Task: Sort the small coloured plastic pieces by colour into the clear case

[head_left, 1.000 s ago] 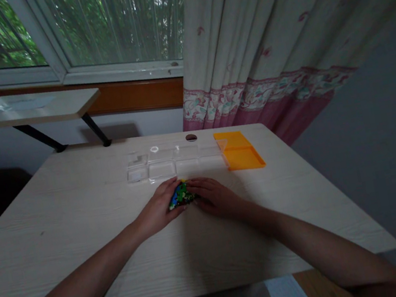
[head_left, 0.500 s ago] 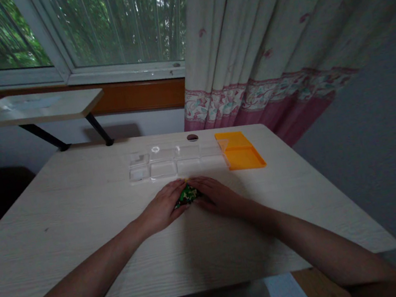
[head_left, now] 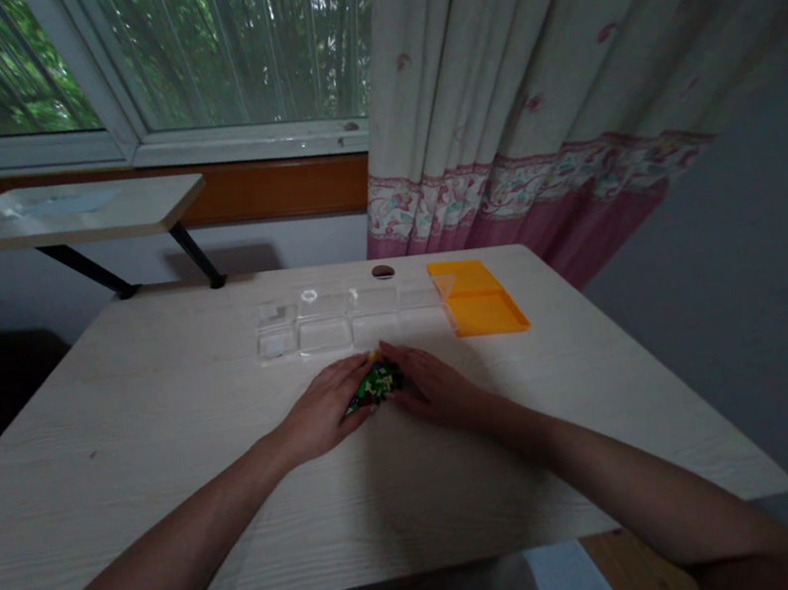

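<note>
Both hands rest on the pale wooden table (head_left: 164, 454), cupped around a small heap of colourful pieces (head_left: 376, 382), mostly green with bits of yellow. My left hand (head_left: 327, 409) presses against the heap's left side with its fingers together. On the right side my right hand (head_left: 431, 384) curls round it the same way. Most of the heap is hidden between the palms. Just beyond the hands lies a clear plastic box with several compartments (head_left: 338, 320).
An orange lid (head_left: 476, 299) lies flat to the right of the clear box. A round cable hole (head_left: 382, 272) sits at the table's far edge. Behind stand a window, a patterned curtain (head_left: 522, 112) and a small side table (head_left: 49, 217) at the left.
The hands have closed in on the heap, so less of it shows; the blue pieces seen before are hidden. Both hands shifted slightly away from me.
</note>
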`<state>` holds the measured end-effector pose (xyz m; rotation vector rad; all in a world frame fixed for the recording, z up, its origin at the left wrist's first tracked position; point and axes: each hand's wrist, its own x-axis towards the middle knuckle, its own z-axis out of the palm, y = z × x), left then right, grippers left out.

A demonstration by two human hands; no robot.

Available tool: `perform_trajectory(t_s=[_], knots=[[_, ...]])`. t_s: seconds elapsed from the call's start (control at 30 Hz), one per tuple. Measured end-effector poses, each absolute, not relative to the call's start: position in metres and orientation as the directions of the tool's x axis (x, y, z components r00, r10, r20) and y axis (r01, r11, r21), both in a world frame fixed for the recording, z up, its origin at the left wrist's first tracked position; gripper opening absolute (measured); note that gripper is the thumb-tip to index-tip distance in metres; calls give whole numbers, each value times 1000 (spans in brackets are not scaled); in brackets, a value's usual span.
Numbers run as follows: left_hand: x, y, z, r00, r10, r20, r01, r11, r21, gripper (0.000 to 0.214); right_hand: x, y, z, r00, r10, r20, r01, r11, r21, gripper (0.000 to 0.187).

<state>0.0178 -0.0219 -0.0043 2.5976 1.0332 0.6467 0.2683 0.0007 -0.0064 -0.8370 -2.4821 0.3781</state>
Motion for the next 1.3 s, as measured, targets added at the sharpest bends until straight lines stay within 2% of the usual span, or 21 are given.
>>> perform_trajectory(t_s=[0.17, 0.47, 0.73, 1.07, 1.3], knots=[[17, -22, -2, 651, 691, 316, 559, -717, 417, 60, 268, 0, -7, -687, 630, 361, 494, 770, -403, 73], [10, -20, -4, 559, 759, 333, 540, -639, 548, 69, 270, 2, -9, -699, 618, 361, 487, 780, -393, 76], [8, -20, 0, 579, 753, 312, 533, -639, 554, 69, 269, 1, -6, -715, 581, 390, 444, 808, -388, 73], [-27, -19, 28, 660, 726, 193, 593, -661, 459, 62, 267, 0, -3, -768, 551, 327, 456, 829, -325, 81], [-32, -18, 16, 633, 772, 57, 616, -546, 568, 47, 269, 2, -5, -774, 538, 333, 442, 836, -325, 81]])
